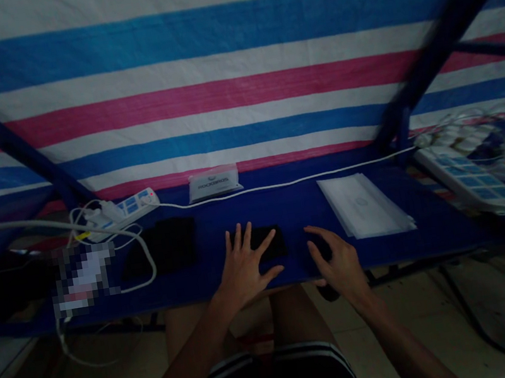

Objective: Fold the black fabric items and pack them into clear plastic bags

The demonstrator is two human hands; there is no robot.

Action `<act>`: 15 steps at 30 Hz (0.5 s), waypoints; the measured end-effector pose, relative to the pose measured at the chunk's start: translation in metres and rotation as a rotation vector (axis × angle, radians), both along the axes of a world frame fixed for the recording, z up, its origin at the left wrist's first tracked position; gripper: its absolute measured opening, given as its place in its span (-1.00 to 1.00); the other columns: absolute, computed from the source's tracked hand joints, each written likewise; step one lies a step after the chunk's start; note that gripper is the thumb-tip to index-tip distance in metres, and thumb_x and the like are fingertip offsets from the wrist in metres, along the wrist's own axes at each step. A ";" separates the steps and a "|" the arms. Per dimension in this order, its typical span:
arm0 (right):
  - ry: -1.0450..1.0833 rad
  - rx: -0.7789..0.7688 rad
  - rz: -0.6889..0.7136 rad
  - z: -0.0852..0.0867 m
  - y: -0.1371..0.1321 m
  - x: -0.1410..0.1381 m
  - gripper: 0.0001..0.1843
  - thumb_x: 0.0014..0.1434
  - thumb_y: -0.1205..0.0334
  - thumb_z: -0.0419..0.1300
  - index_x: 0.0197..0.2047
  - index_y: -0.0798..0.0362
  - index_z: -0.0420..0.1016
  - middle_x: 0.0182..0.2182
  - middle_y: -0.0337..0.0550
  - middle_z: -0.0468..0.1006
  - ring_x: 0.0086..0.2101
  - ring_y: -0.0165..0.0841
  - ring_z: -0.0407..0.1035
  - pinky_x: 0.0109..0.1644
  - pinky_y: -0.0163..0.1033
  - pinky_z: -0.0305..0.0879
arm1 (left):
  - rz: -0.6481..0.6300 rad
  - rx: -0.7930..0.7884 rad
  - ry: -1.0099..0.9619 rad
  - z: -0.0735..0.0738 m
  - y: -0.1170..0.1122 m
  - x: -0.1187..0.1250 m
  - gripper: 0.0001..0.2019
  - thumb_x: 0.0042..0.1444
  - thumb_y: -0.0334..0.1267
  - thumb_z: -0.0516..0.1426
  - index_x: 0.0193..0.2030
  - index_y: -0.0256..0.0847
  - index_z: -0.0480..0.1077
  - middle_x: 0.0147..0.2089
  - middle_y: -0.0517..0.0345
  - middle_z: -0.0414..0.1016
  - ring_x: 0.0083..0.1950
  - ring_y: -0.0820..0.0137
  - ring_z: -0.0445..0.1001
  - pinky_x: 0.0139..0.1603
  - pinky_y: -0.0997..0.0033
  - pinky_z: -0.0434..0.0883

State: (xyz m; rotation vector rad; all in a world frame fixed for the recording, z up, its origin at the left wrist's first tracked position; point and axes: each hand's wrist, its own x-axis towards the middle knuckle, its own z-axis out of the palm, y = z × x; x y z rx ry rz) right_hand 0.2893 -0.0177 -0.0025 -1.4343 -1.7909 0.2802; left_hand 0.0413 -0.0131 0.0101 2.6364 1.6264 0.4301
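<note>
Fingers spread, my left hand [246, 267] lies over a small black folded piece, apparently cloth [273, 243], on the blue table. Part of that piece is covered by the hand. My right hand [338, 261] is at the table's front edge, to the right of the black piece and apart from it. Its thumb and fingers are apart, with nothing seen between them. Right of it lies a stack of whitish plastic bags [363, 206]. A larger dark pile, seemingly of the same black material [170, 243], rests left of my left hand.
A labelled clear bag [214, 183] stands at the back of the blue table [284, 206]. A white cable [299, 180] runs along the rear. Power strips with tangled cords sit at left [126, 212] and right [471, 177]. Blue metal posts [15, 143] rise at both sides before a striped tarp [223, 66].
</note>
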 end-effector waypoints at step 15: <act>-0.409 -0.196 -0.775 -0.008 0.036 0.173 -0.34 0.21 -0.17 0.19 0.17 0.15 0.57 -0.07 0.27 0.63 -0.07 0.15 0.50 -0.05 0.12 0.42 | -0.106 -0.048 -0.036 0.003 0.001 -0.002 -0.24 0.30 0.29 0.15 0.57 0.25 0.06 0.66 -0.09 -0.15 0.63 -0.29 -0.13 0.50 -0.56 -0.12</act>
